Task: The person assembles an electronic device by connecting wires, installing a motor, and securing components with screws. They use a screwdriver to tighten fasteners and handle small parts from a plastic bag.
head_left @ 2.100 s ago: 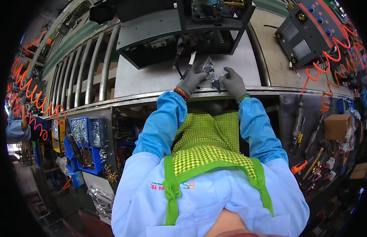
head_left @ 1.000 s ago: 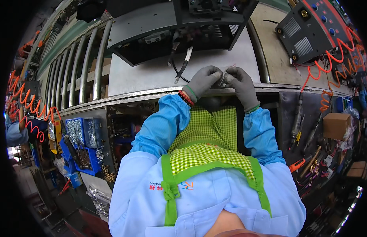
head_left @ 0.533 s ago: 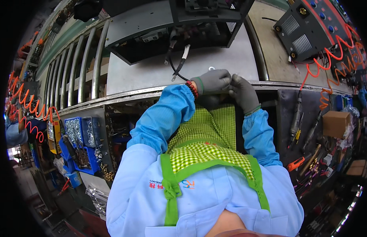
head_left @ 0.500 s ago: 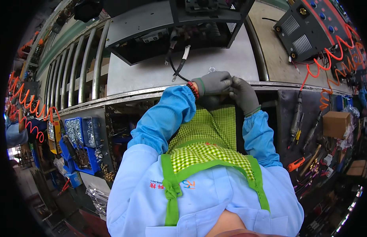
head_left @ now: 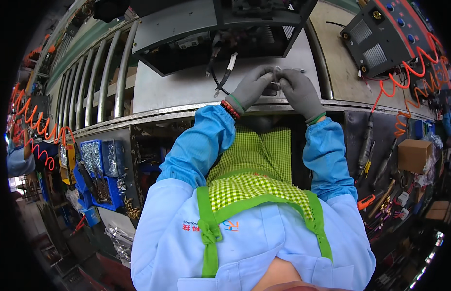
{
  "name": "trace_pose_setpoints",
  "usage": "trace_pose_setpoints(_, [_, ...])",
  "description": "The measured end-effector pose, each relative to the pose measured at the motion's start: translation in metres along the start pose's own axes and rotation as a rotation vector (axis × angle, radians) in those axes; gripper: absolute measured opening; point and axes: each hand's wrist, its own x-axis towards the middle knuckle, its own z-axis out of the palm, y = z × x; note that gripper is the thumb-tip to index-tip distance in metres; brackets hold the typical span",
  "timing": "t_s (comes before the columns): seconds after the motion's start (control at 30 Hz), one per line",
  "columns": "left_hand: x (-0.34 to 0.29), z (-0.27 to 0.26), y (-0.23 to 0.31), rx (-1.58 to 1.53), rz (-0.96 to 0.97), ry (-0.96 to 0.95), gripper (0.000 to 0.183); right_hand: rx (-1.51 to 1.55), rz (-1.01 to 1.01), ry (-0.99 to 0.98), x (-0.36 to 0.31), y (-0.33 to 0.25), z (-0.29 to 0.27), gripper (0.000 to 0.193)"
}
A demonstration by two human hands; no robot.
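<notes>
a head-worn fisheye looks down at both hands point(head_left: 252, 89) point(head_left: 299, 92).

My left hand point(head_left: 252, 89) and right hand point(head_left: 299, 92) partly hide 1 clear piece point(head_left: 277, 75), too small to identify; the top edge cuts off the dark cabinet point(head_left: 182, 22).

grey gloves point(head_left: 250, 89), green-and-white checked apron point(head_left: 252, 191), bright blue sleeves point(head_left: 199, 150)

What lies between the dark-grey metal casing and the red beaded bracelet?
Head view: black cables, one with a white sleeve, over the pale flat board.
</notes>
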Motion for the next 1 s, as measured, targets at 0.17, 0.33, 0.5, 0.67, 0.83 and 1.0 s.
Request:
trace_pose_setpoints(0.17, [-0.013, -0.004, -0.014, -0.09, -0.041, 0.031, 0.033, 0.045, 0.103, -0.028, -0.006, -0.01, 0.009, 0.022])
trace_pose_setpoints(0.33, [-0.014, -0.003, -0.018, -0.098, 0.034, 0.024, 0.032, 0.192, 0.233, -0.032, -0.007, -0.021, 0.005, 0.024])
trace_pose_setpoints(0.5, [-0.011, -0.002, -0.02, -0.061, 0.125, 0.049, 0.027, 0.208, 0.318, -0.022, -0.005, -0.037, -0.003, 0.023])
trace_pose_setpoints(0.67, [-0.013, 0.001, -0.014, -0.202, 0.033, 0.032, 0.023, 0.094, 0.207, 0.035, -0.007, -0.031, 0.002, 0.02])
trace_pose_setpoints(0.83, [-0.01, -0.002, -0.02, -0.09, 0.074, 0.027, 0.022, 0.066, 0.202, 0.017, -0.008, -0.028, 0.005, 0.018])
trace_pose_setpoints(1.0, [-0.008, -0.003, -0.017, 0.008, 0.075, 0.019, 0.021, 0.209, 0.235, -0.002, -0.008, -0.019, 0.007, 0.017])
